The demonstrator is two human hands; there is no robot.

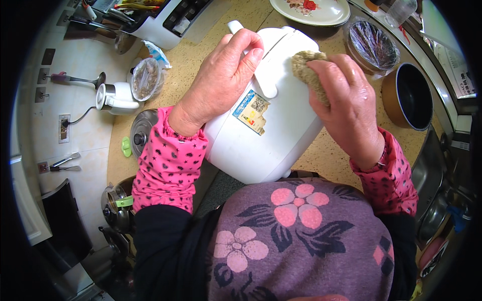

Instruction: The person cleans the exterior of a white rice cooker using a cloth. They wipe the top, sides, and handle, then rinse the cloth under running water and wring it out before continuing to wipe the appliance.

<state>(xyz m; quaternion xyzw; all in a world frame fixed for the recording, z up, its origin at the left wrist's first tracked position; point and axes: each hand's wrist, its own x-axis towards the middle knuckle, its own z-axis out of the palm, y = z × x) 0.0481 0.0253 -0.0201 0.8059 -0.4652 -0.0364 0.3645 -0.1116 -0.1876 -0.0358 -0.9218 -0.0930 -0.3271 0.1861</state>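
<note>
A white plastic kitchen appliance (pixel 290 124), perhaps a rice cooker, lies tilted on the speckled counter against the person's front. Its side bears a torn, printed sticker (pixel 251 113). My left hand (pixel 226 71) is at its upper left, with thumb and fingers curled around the white handle (pixel 235 27). On the upper right side, my right hand (pixel 342 98) presses a tan, rough-textured cloth or scouring pad (pixel 309 67) against the white casing. The right hand's skin looks wet. Pink patterned oversleeves cover both forearms.
A floral plate (pixel 312 9), a plastic-covered bowl (pixel 372 45) and a dark-lined round pot (pixel 407 96) stand at the right, near a sink (pixel 427 169). At the left are a glass lid (pixel 143 131), a white electric kettle (pixel 116 98) and a film-covered bowl (pixel 146 79).
</note>
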